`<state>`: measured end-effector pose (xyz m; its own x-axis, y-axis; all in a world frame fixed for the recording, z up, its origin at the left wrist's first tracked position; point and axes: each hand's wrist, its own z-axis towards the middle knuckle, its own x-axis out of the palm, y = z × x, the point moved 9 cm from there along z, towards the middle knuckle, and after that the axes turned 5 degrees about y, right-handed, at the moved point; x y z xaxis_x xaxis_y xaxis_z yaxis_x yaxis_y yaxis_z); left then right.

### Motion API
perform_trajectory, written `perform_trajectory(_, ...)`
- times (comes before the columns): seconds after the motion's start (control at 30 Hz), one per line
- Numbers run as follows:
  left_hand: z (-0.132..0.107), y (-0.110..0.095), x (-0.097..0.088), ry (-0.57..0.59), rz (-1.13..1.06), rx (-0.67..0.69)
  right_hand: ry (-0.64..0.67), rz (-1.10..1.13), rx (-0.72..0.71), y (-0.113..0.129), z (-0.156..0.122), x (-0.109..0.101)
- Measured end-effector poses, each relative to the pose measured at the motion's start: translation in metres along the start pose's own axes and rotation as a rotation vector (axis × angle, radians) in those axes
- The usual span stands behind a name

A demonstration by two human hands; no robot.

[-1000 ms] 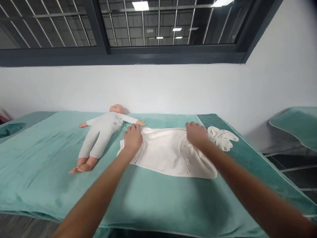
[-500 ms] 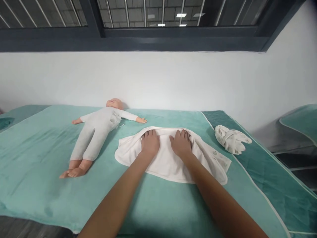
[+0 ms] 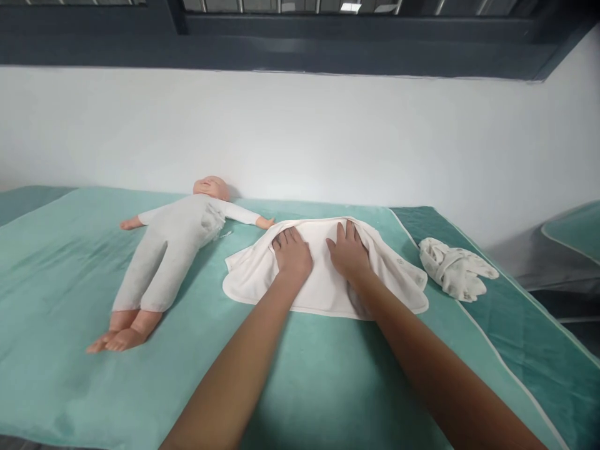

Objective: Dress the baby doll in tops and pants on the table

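Note:
A soft white cloth (image 3: 323,281) with a rounded, stitched hem lies spread on the green bed cover; I cannot tell for sure whether it is a baby garment. Both palms rest on it near its far edge. My left hand (image 3: 293,255) lies with its fingers stretched forward, their tips against the inner side of a fold. To its right, my right hand (image 3: 347,251) has its fingers spread on the cloth, the outer ones partly hidden by a fold. Left of the cloth, a baby doll (image 3: 171,244) in a white suit lies on its back, one hand touching or close to the cloth's edge.
A bundled white printed cloth (image 3: 454,267) sits on the darker green strip at the right. The green bed cover (image 3: 60,300) reaches a white wall (image 3: 300,137) behind. Above runs a dark window frame (image 3: 351,47) with bars. Another green-topped surface (image 3: 576,228) stands farther right.
Both hands have pushed slightly away from me, and the cloth's far edge has shifted closer to the doll's hand. The view has tilted down and shifted. The doll and bundle look unmoved.

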<state>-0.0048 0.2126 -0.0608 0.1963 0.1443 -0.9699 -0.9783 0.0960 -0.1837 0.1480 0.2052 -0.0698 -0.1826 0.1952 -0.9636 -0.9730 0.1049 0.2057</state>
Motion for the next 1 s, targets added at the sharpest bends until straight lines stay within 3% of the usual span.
perform_trajectory(0.37, 0.023, 0.015, 0.014, 0.017, -0.019, 0.037, 0.011, 0.086, 0.055, -0.012, 0.010, 0.013)
perform_trajectory(0.7, 0.027, 0.019, 0.020, 0.069, -0.036, 0.022, 0.164, 0.119, 0.083, -0.020, 0.022, 0.028)
perform_trajectory(1.0, 0.007, 0.005, 0.018, 0.042, 0.085, 0.035, 0.093, -0.028, -0.051, 0.009, 0.000, 0.023)
